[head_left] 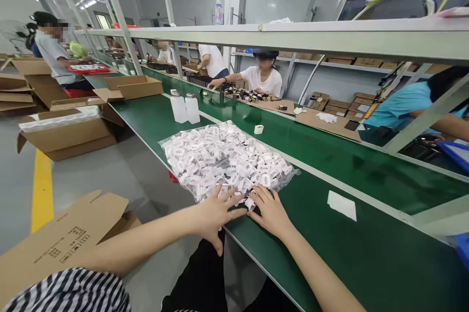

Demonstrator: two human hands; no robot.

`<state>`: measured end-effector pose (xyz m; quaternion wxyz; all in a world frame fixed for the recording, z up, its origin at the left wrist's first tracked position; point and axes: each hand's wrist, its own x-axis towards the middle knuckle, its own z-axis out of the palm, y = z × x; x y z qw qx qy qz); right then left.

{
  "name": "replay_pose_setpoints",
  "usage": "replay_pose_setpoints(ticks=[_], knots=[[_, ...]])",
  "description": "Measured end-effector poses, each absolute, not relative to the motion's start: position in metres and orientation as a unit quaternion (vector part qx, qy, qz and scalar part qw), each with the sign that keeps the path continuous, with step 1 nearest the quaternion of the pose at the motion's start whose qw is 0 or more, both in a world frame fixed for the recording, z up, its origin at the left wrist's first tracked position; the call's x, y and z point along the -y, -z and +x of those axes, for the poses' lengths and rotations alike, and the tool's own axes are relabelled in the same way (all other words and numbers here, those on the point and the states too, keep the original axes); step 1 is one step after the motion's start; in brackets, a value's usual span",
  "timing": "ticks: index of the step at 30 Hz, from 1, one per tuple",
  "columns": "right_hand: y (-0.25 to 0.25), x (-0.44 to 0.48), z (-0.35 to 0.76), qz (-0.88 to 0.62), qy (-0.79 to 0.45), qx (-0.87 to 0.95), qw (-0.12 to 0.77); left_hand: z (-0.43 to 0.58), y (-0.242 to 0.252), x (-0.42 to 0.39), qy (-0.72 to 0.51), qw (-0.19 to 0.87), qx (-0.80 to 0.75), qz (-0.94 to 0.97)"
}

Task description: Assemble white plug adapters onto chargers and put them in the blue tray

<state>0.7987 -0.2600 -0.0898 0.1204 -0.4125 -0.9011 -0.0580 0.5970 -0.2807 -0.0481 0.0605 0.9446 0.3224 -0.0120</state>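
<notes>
My left hand point(216, 212) and right hand point(271, 212) lie flat, fingers spread, gripping nothing, on the six o'clock edge of the bag point(223, 156) on the bench point(366, 263).

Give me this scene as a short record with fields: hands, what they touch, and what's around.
left hand: open, fingers spread, on the near edge of the bag
right hand: open, flat on the same edge
bag: clear plastic, full of small white parts, on the green bench
nearby: two white bottles behind the bag; paper slip to its right
</notes>
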Motion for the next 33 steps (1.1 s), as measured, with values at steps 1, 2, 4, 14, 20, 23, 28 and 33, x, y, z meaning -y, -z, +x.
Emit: replay_pose_setpoints(ticks=[1, 2, 4, 14, 20, 23, 28, 33], knots=[[0.090, 0.261, 0.799, -0.410, 0.067, 0.901, 0.126, 0.596, 0.058, 0.284, 0.030, 0.028, -0.305, 0.952], [0.090, 0.262, 0.799, -0.407, 0.077, 0.900, 0.133, 0.596, 0.066, 0.285, 0.037, -0.002, -0.296, 0.954], [0.090, 0.264, 0.800, -0.404, 0.101, 0.898, 0.145, 0.596, 0.075, 0.277, 0.031, -0.047, -0.283, 0.957], [0.080, 0.272, 0.810, -0.384, 0.133, 0.900, 0.160, 0.629, 0.077, 0.241, -0.066, -0.139, -0.349, 0.924], [0.083, 0.280, 0.833, -0.492, -0.086, 0.813, 0.298, 0.664, 0.056, 0.234, -0.120, -0.115, -0.430, 0.887], [0.079, 0.279, 0.845, -0.545, -0.314, 0.625, 0.462, 0.682, 0.033, 0.208, -0.138, -0.087, -0.462, 0.872], [0.071, 0.272, 0.870, -0.486, -0.580, 0.305, 0.578, 0.713, 0.007, 0.139, -0.138, 0.054, -0.529, 0.835], [0.077, 0.265, 0.892, -0.448, -0.602, 0.220, 0.624, 0.740, 0.005, 0.079, -0.119, 0.096, -0.587, 0.795]])
